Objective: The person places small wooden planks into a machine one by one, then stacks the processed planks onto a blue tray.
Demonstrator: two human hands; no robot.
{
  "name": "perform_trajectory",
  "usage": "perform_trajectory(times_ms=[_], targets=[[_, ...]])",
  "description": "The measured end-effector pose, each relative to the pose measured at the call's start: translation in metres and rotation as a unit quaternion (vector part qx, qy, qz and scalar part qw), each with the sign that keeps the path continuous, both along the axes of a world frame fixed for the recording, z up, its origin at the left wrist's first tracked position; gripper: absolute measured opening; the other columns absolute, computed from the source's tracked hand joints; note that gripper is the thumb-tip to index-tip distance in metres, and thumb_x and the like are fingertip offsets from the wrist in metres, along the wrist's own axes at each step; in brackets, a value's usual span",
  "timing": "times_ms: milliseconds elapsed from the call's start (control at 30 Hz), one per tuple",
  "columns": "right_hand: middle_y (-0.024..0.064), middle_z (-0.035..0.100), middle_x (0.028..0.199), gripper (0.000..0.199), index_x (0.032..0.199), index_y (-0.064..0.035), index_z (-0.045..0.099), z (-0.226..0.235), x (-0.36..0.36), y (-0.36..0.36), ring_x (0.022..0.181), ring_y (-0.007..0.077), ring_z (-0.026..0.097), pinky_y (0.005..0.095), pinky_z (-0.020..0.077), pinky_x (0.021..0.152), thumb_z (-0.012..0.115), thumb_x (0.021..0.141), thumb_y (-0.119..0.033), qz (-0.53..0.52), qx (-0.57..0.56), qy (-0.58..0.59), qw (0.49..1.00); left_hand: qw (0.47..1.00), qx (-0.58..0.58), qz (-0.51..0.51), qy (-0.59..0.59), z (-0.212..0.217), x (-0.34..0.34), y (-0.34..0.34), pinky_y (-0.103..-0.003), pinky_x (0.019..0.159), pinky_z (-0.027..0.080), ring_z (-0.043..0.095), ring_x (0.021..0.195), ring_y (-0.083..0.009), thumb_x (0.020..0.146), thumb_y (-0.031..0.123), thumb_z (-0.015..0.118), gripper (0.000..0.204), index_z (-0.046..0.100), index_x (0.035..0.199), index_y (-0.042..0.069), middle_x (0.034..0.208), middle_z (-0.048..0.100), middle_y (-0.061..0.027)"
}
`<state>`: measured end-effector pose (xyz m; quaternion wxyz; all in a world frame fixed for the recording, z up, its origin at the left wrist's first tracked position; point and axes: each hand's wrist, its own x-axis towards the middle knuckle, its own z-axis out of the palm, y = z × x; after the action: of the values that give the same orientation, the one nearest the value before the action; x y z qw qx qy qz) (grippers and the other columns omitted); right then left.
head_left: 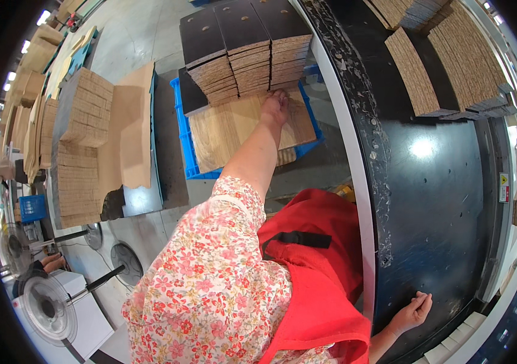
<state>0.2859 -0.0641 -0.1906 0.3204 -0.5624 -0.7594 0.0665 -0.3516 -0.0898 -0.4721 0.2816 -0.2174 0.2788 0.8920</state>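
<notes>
My left hand (275, 107) reaches far out, at the end of a floral sleeve, to the foot of three stacks of corrugated cardboard pieces with dark tops (243, 51). Its fingertips press against the lowest pieces of the middle stack, and the fingers are hidden from here. The stacks stand on a pale board (228, 130) over a blue pallet (186, 139). My right hand (413, 310) lies flat on the black worktable (440, 200) near its front edge, fingers loosely apart and holding nothing. A red apron (316, 267) covers my front.
More brown cardboard stacks (452, 67) lie fanned out at the back of the black table. To the left stand further piles of cardboard (83, 139) and a brown sheet (128, 130). Floor fans (46, 306) and another person's hand (52, 262) are at lower left.
</notes>
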Motion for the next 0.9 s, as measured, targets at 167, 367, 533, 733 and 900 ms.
perform_trajectory(times_ms=[167,367,533,733,900], targets=[[0.0058,0.066,0.092,0.021,0.111,0.0034,0.065,0.000,0.003,0.001,0.076,0.0119,0.057,0.0250,0.0471,0.067,0.053,0.105,-0.012,-0.002,-0.003,-0.009,1.000,1.000,0.006,0.006,-0.017,-0.001,-0.006,0.001,-0.027,0.075,0.050,0.063,0.095,-0.0176,0.100,0.001,0.047,0.023,0.050,0.118,0.015,0.110,0.065,-0.0053],[0.0060,0.066,0.092,0.021,0.112,0.0039,0.065,-0.001,0.000,0.004,0.077,0.0120,0.057,0.0246,0.0473,0.067,0.053,0.105,-0.011,0.003,-0.001,-0.006,1.000,1.000,0.009,-0.023,0.011,-0.012,-0.015,-0.017,-0.030,0.082,0.052,0.062,0.093,-0.0198,0.102,0.006,0.045,0.020,0.049,0.122,0.009,0.112,0.064,-0.0095],[0.0069,0.067,0.095,0.022,0.117,0.0040,0.064,-0.006,0.008,0.003,0.079,0.0123,0.059,0.0246,0.0485,0.068,0.054,0.104,-0.011,0.000,0.004,0.001,1.000,0.998,-0.042,-0.019,-0.031,0.014,0.011,-0.090,-0.034,0.088,0.056,0.063,0.102,-0.0236,0.100,0.001,0.048,0.036,0.042,0.136,0.005,0.128,0.059,-0.0148],[0.0055,0.067,0.094,0.025,0.117,0.0052,0.064,-0.006,0.008,0.005,0.079,0.0113,0.059,0.0242,0.0478,0.070,0.055,0.104,-0.014,-0.009,0.013,-0.004,1.000,0.964,-0.168,0.203,-0.015,0.037,0.001,-0.188,-0.036,0.095,0.054,0.057,0.121,-0.0280,0.100,0.003,0.049,0.042,0.039,0.142,0.004,0.140,0.052,-0.0182],[0.0055,0.068,0.094,0.026,0.119,0.0052,0.063,-0.005,0.005,0.007,0.079,0.0111,0.059,0.0239,0.0480,0.070,0.055,0.104,-0.014,-0.026,0.006,-0.012,1.000,0.968,-0.181,0.170,0.038,0.029,-0.032,-0.221,-0.028,0.094,0.051,0.059,0.119,-0.0227,0.098,0.001,0.054,0.040,0.046,0.137,0.004,0.131,0.058,-0.0115]])
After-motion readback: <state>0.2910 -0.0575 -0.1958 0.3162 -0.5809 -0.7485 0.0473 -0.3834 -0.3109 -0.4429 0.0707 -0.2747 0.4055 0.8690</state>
